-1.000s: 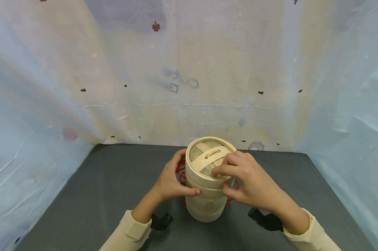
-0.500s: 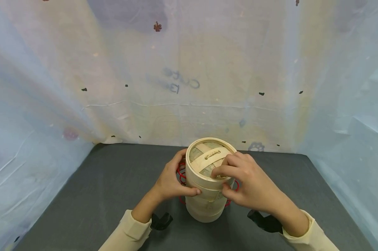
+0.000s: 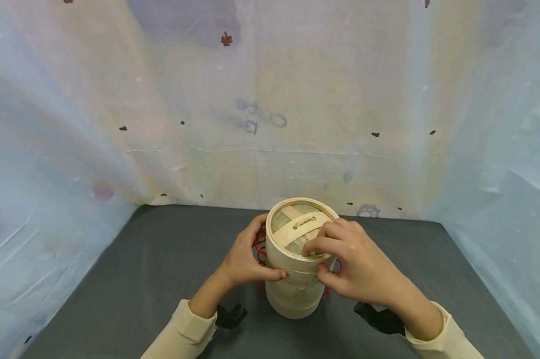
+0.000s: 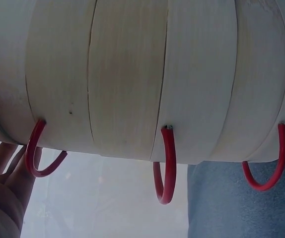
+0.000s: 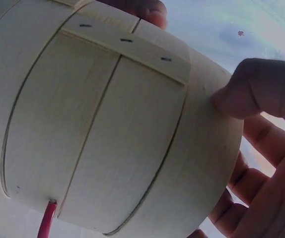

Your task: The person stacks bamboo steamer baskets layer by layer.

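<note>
A tall round bamboo steamer (image 3: 292, 299) stands upright on the dark table, topped by a woven lid (image 3: 302, 230) with a small cord loop. Its left side is gripped by my left hand (image 3: 244, 258), thumb across the front and fingers reaching behind. My right hand (image 3: 357, 259) pinches the lid's near right rim, thumb on the outer wall and fingers over the top edge. In the right wrist view that thumb (image 5: 242, 91) presses the pale lid wall. Red loops (image 4: 168, 168) stick out of the steamer's side in the left wrist view. The steamer's inside is hidden.
The dark grey tabletop (image 3: 162, 279) spreads around the steamer. Behind it hangs a pale patterned plastic sheet (image 3: 319, 99), with more sheeting along both sides. A black strap (image 3: 379, 318) sits on the right wrist, another on the left.
Both hands keep their hold on the steamer and lid. Only a very slight shift of the whole head view shows.
</note>
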`<act>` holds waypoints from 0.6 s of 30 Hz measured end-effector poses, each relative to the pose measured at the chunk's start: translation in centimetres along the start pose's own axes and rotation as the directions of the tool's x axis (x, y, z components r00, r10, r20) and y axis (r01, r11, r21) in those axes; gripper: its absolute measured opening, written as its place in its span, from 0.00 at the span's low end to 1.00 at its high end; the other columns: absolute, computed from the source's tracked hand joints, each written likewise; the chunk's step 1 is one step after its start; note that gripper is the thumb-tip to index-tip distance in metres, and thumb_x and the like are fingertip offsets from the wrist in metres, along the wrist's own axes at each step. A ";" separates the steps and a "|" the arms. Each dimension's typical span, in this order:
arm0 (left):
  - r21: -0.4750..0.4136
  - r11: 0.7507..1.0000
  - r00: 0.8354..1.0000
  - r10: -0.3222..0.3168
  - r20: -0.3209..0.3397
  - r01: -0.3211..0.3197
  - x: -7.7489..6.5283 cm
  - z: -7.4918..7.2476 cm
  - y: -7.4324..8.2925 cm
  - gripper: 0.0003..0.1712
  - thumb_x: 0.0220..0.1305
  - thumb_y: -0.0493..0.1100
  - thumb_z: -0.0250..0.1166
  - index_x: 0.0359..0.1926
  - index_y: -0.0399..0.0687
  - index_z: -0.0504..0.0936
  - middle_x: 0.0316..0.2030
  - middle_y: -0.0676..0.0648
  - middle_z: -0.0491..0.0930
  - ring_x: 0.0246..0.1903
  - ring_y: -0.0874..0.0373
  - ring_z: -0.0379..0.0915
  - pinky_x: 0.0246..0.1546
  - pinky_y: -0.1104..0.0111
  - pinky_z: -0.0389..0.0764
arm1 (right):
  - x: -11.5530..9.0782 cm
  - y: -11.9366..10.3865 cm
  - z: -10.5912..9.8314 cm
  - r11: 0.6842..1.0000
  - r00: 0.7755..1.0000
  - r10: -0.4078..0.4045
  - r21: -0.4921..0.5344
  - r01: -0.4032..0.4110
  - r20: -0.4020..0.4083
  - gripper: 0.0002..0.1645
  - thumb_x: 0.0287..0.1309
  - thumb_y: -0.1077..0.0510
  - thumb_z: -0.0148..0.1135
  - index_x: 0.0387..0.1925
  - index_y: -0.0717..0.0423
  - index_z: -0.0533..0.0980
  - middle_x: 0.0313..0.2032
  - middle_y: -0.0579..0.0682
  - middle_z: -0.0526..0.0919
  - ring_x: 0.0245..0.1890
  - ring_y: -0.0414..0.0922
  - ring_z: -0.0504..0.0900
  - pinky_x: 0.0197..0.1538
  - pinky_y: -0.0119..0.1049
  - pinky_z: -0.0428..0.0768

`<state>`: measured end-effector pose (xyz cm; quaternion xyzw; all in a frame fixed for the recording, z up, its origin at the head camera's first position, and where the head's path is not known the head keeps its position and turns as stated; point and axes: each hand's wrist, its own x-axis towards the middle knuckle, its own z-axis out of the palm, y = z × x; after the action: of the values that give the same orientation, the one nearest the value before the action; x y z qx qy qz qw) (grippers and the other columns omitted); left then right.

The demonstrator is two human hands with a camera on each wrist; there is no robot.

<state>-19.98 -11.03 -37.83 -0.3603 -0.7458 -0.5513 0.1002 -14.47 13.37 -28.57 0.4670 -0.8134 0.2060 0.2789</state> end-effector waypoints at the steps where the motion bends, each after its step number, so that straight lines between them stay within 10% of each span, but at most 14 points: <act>1: 0.001 1.000 1.000 -0.003 -0.001 0.003 0.0 0.0 0.0 0.58 0.34 0.44 0.81 0.69 0.56 0.61 0.58 0.48 0.73 0.56 0.55 0.74 0.56 0.62 0.77 | 0.0 0.0 0.0 1.000 1.000 0.002 0.001 -0.002 0.001 0.27 0.31 0.68 0.65 0.36 0.36 0.79 0.28 0.34 0.71 0.33 0.34 0.66 0.41 0.40 0.65; 18: 0.038 0.999 0.999 0.031 -0.009 -0.031 -0.3 -0.7 -0.3 0.57 0.37 0.53 0.80 0.69 0.56 0.60 0.60 0.49 0.72 0.58 0.55 0.72 0.57 0.59 0.76 | 0.0 0.8 -0.9 0.989 0.996 0.084 0.122 -0.082 -0.010 0.22 0.42 0.61 0.69 0.43 0.43 0.80 0.38 0.39 0.75 0.35 0.35 0.69 0.40 0.31 0.69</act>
<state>-20.12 -11.80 -37.97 -0.3674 -0.7499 -0.5372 0.1191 -14.98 14.30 -27.98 0.4472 -0.8161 0.2701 0.2471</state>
